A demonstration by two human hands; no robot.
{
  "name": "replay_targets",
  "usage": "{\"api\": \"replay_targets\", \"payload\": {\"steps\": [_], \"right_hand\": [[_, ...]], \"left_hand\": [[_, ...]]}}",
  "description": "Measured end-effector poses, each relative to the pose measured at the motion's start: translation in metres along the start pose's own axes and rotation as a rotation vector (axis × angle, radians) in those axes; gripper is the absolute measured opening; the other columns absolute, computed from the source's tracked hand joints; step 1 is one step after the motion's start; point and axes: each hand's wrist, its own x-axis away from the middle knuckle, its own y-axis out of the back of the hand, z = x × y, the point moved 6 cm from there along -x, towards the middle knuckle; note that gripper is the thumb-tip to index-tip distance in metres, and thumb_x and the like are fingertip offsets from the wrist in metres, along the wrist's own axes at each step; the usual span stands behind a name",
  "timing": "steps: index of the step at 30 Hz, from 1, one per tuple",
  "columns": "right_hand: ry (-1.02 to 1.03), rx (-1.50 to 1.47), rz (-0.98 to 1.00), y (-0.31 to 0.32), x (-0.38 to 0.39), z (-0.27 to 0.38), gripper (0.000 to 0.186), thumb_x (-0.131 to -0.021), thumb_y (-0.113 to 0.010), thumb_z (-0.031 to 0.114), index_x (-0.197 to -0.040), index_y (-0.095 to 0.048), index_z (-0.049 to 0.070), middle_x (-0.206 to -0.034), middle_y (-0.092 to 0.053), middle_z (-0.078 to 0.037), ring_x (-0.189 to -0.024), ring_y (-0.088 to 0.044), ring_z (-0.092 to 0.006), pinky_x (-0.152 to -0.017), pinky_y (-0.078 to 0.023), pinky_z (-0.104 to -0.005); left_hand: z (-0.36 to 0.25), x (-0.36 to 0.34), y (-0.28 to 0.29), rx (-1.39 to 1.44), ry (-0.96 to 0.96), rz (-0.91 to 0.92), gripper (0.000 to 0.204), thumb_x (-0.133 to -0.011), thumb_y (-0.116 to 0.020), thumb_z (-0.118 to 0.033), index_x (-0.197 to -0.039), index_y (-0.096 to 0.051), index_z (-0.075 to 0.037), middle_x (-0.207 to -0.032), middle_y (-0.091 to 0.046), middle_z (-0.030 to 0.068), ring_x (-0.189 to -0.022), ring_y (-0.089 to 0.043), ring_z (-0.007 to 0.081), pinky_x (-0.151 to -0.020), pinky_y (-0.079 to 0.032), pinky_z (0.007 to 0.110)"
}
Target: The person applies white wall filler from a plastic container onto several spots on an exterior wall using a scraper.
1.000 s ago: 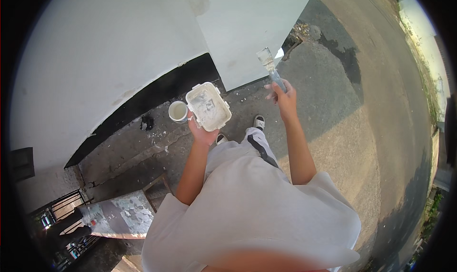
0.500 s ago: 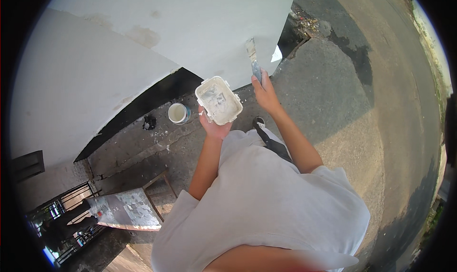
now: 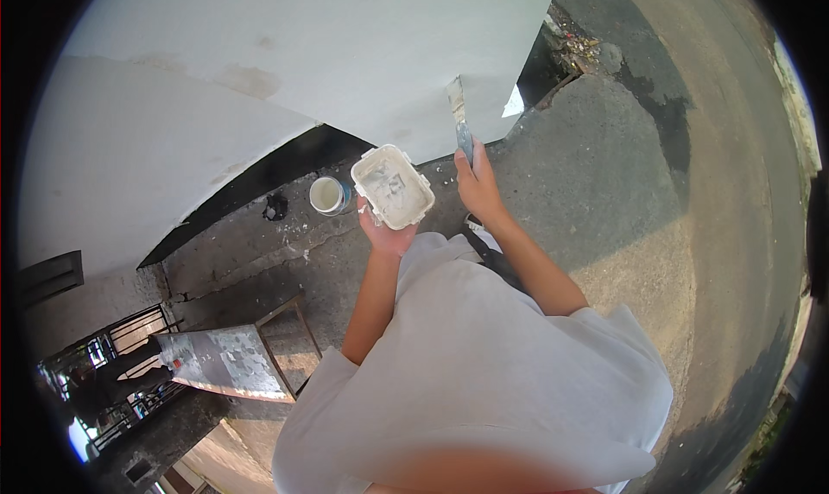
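Note:
A white rectangular plastic tub (image 3: 420, 209), smeared inside with off-white paste, rests in my left hand (image 3: 386, 233). The fingers hold it from below and the side, partly hidden under it; white paste marks them. My right hand (image 3: 480, 183) is wrapped round the handle of a putty knife (image 3: 459, 114), whose paste-coated blade points up and away from me. The knife is to the right of the tub and apart from it. Beyond both stretches a white wall (image 3: 363, 62) with a few brownish patches; whether the blade touches it, I cannot tell.
A white bucket (image 3: 327, 197) stands on the grey concrete floor left of the tub, with a dark lump (image 3: 275, 206) beside it. At lower left is a paint-spattered board (image 3: 226, 362) on a frame. Debris (image 3: 574, 49) lies past the wall's right corner.
The view has shifted slightly, so the wall corner and debris appear farther right. Both hands keep their hold, and the putty knife sits slightly lower in the picture.

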Motion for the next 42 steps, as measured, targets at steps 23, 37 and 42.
{"api": "replay_targets", "payload": {"steps": [23, 37, 42], "right_hand": [[0.074, 0.171, -0.379, 0.036, 0.011, 0.014, 0.039, -0.101, -0.047, 0.016, -0.133, -0.044, -0.007, -0.095, -0.065, -0.028, -0.087, -0.066, -0.0398, -0.079, -0.049, -0.0444], [0.139, 0.134, -0.210, 0.015, 0.003, 0.017, 0.040, -0.103, -0.045, 0.021, -0.134, -0.045, -0.004, -0.097, -0.062, -0.022, -0.088, -0.062, -0.0305, -0.084, -0.048, -0.0394], [0.229, 0.171, -0.255, 0.014, 0.001, 0.017, 0.037, -0.102, -0.045, 0.017, -0.133, -0.043, -0.003, -0.086, -0.063, -0.023, -0.076, -0.064, -0.0379, -0.072, -0.049, -0.0424]], "left_hand": [[0.003, 0.004, 0.011, 0.059, 0.046, 0.012, 0.069, -0.090, -0.047, -0.060, -0.143, -0.045, -0.015, -0.133, -0.057, 0.0081, -0.118, -0.057, 0.0326, -0.088, -0.049, 0.054], [0.000, 0.008, 0.006, 0.068, 0.052, 0.069, 0.064, -0.096, -0.038, -0.058, -0.141, -0.048, -0.015, -0.132, -0.058, 0.0069, -0.116, -0.059, 0.0319, -0.085, -0.053, 0.052], [-0.004, 0.013, 0.003, 0.074, 0.038, 0.026, 0.063, -0.096, -0.038, -0.058, -0.140, -0.049, -0.015, -0.131, -0.059, 0.0067, -0.115, -0.059, 0.0320, -0.086, -0.052, 0.053]]}}
